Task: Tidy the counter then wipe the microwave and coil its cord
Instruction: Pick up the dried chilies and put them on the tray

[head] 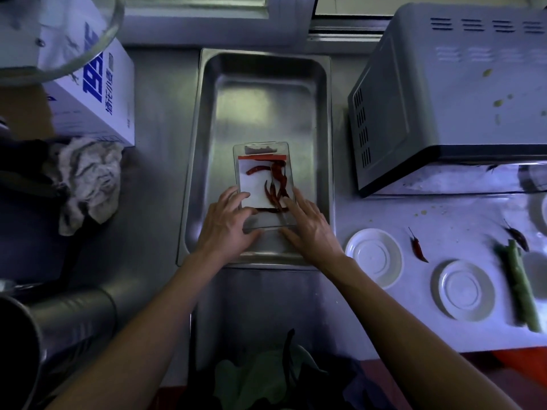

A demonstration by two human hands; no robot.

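Head view, looking straight down: clear plastic box (264, 184) with dried red chillies (275, 184) sits in the near half of the steel tray (207, 143). My left hand (228, 223) rests on its near-left corner, fingers spread and only lightly bent; my right hand (307, 229) lies along the near-right edge, fingers nearly straight. Neither hand is curled round the box; both just touch it.

Step in hand, as I judge it: settle the box in the tray as part of tidying the counter. To do it well, keep both palms low, press evenly so it does not tip, and square it to the tray wall.

Still loose on the counter to the right: one red chilli (418, 247), two white saucers (373, 257), a green stalk (519, 288). Microwave (461, 93) stands behind them, top spotted with food; its cord is not visible. Rag (88, 179) lies left of the tray.
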